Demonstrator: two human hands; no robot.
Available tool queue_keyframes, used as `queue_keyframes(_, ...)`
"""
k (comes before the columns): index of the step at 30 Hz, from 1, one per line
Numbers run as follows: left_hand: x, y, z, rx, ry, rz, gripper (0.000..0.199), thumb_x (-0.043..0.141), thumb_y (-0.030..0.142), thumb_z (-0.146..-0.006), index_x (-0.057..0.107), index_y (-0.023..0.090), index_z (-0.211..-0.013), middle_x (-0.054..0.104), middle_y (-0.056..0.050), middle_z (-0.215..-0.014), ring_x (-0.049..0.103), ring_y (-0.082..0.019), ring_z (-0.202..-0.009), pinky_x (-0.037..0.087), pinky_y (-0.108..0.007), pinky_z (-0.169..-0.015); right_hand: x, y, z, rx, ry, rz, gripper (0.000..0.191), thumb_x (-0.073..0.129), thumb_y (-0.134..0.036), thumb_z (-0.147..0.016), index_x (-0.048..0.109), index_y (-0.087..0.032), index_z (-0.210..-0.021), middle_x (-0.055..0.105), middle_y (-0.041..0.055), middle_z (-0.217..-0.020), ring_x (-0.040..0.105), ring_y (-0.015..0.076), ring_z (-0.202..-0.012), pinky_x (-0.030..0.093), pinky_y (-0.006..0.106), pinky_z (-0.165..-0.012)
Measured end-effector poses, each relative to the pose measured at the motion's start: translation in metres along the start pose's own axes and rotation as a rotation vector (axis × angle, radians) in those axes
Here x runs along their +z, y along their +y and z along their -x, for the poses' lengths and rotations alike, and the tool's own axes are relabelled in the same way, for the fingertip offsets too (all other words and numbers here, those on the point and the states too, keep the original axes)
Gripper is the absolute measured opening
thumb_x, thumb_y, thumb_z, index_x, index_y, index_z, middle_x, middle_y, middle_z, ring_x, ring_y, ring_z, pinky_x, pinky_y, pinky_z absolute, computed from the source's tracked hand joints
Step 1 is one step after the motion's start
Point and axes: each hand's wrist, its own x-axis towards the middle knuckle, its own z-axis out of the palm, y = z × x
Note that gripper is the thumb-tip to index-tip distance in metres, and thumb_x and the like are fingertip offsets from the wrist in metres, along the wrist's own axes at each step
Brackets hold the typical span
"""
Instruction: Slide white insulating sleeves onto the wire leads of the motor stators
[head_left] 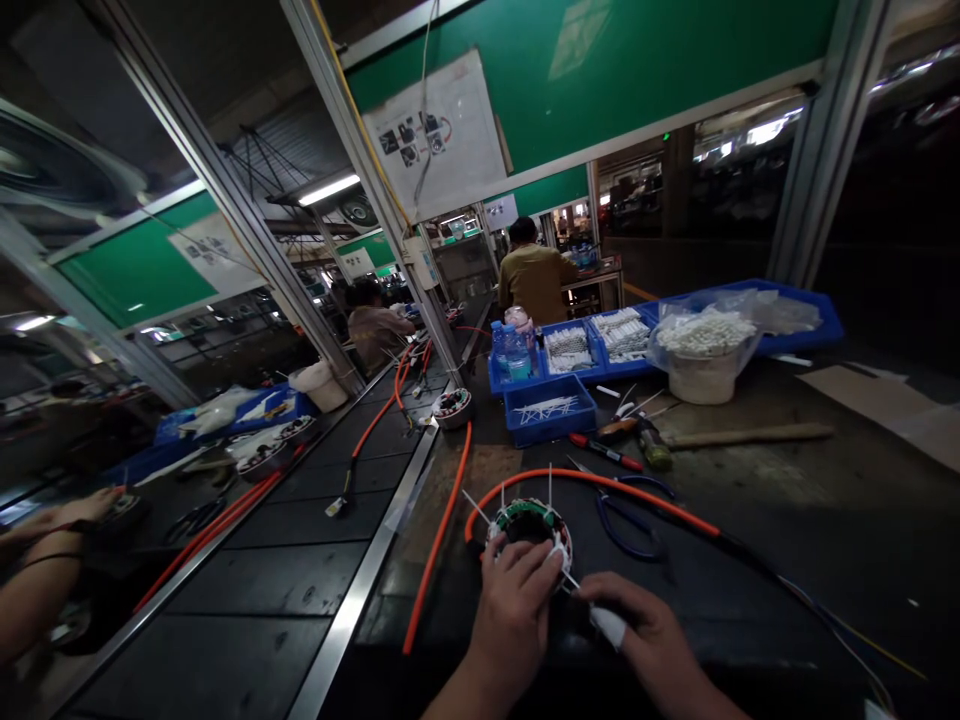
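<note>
A round motor stator (531, 512) with green and white windings lies on the dark bench, with thin white sticks standing up from its rim. My left hand (517, 600) rests over its near side, fingers bent and pressed on the rim; what is under the fingertips is hidden. Just right of it, my right hand (637, 620) is closed, with a white piece (609, 627) in its fingers. A thin white stick (570, 578) runs between its fingertips and the stator's near right edge. An orange cable (600, 478) curves behind the stator.
Blue-handled scissors or pliers (630, 525) lie right of the stator. Behind are a blue tray (551, 430), a tub of white pieces (703, 375), a wooden-handled tool (750, 434) and red-handled pliers (606, 451). At left runs a conveyor (262, 580); another person's hands (86, 510) work beyond it.
</note>
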Motion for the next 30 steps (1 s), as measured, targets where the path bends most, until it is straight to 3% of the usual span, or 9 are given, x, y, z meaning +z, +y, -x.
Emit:
queue_keyframes(9,0.0,-0.001,0.0,-0.013,-0.005,0.012,0.043,0.043,0.004,-0.08,0.052,0.021,-0.118,0.064,-0.006,-0.108,0.057,-0.021,-0.095,0.039,-0.051,-0.09,0.001,-0.002,-0.003,0.048,0.009,-0.034,0.013,0.061,-0.028,-0.074,0.07,-0.025,-0.082,0.068,0.0039,-0.084,0.061,0.0211,-0.081,0.048,0.029,-0.074)
queue_keyframes(14,0.0,0.001,-0.002,-0.015,0.031,0.022,0.041,0.044,0.006,-0.081,0.054,0.023,-0.116,0.066,-0.006,-0.105,0.058,-0.019,-0.093,0.039,-0.049,-0.09,0.008,-0.006,-0.011,0.159,0.03,-0.128,0.016,0.067,-0.029,-0.068,0.067,-0.022,-0.082,0.067,0.0039,-0.083,0.061,0.0207,-0.08,0.047,0.031,-0.076)
queue_keyframes(20,0.001,0.001,-0.002,-0.03,0.036,0.036,0.042,0.043,0.004,-0.079,0.054,0.022,-0.116,0.066,-0.007,-0.106,0.058,-0.02,-0.093,0.038,-0.049,-0.09,0.022,-0.004,-0.034,0.25,0.084,-0.146,0.027,0.069,-0.032,-0.06,0.046,-0.02,-0.068,0.052,-0.0036,-0.062,0.051,0.0127,-0.056,0.041,0.022,-0.051)
queue_keyframes(22,0.002,0.0,-0.001,-0.041,0.042,0.044,0.041,0.043,0.005,-0.079,0.055,0.022,-0.114,0.066,-0.006,-0.106,0.058,-0.02,-0.093,0.038,-0.05,-0.089,0.018,-0.008,-0.039,0.176,0.026,0.034,0.02,0.062,-0.029,-0.067,0.044,-0.02,-0.069,0.052,-0.0031,-0.063,0.05,0.0127,-0.058,0.039,0.022,-0.053)
queue_keyframes(25,0.001,0.001,-0.002,-0.067,0.029,0.072,0.043,0.044,0.004,-0.077,0.055,0.022,-0.114,0.065,-0.006,-0.106,0.058,-0.021,-0.093,0.04,-0.047,-0.087,0.006,-0.022,-0.041,-0.124,-0.132,0.587,0.001,0.052,-0.019,-0.075,0.052,-0.019,-0.076,0.056,0.0013,-0.073,0.049,0.0158,-0.069,0.036,0.026,-0.061)
queue_keyframes(28,-0.004,0.003,-0.005,-0.136,-0.004,0.113,0.04,0.045,0.005,-0.076,0.057,0.021,-0.111,0.066,-0.006,-0.104,0.058,-0.02,-0.093,0.042,-0.042,-0.083,-0.004,-0.031,-0.041,-0.503,-0.253,1.049,0.008,0.05,-0.015,-0.076,0.056,-0.019,-0.076,0.058,0.004,-0.075,0.046,0.0178,-0.071,0.029,0.031,-0.062)
queue_keyframes(30,-0.008,0.004,-0.009,-0.215,-0.042,0.094,0.034,0.049,0.011,-0.076,0.058,0.02,-0.108,0.066,-0.007,-0.098,0.058,-0.022,-0.089,0.043,-0.041,-0.079,-0.007,-0.033,-0.041,-0.704,-0.322,1.161,0.011,0.047,-0.015,-0.078,0.055,-0.019,-0.071,0.056,0.0034,-0.068,0.042,0.0168,-0.066,0.025,0.032,-0.06)
